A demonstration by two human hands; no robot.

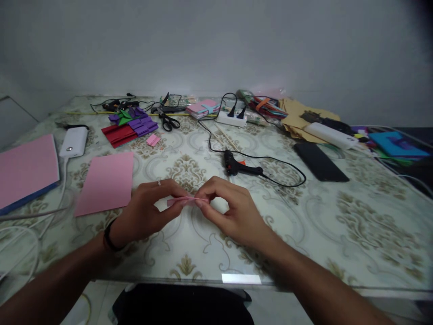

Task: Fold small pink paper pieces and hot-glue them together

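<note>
Between my two hands, just above the patterned table, is a small folded strip of pink paper (174, 201). My left hand (149, 205) pinches it between thumb and forefinger, and its left end sticks out past the fingertips. My right hand (233, 207) pinches the other end the same way, the fingertips of both hands nearly touching. The fingers cover part of the folds. Left of my left hand lies a flat sheet of pink paper (106, 183). A black glue gun (241, 168) rests on its side beyond my right hand.
A pink paper stack (27, 171) and white power bank (75, 141) lie left. Farther back are folded red paper (118, 134), purple pieces (145, 126), black scissors (167, 121) and a white power strip (232, 118). A black phone (320, 161) lies right; cables cross the table.
</note>
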